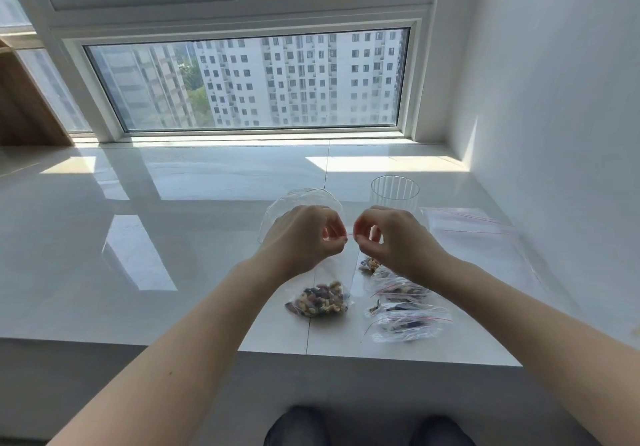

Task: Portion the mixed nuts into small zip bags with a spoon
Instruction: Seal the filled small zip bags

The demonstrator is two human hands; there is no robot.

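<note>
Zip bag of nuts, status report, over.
Left hand and right hand both pinch the zip bag top. Nuts settled at bottom. Filled bags alongside; nothing obstructing.

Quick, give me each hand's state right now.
Left hand: pinching the top edge of the zip bag of nuts.
Right hand: pinching the same bag's top edge.

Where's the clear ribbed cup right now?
The clear ribbed cup stands upright on the white sill, just beyond the right hand, with the stack of empty zip bags to its right.
</note>
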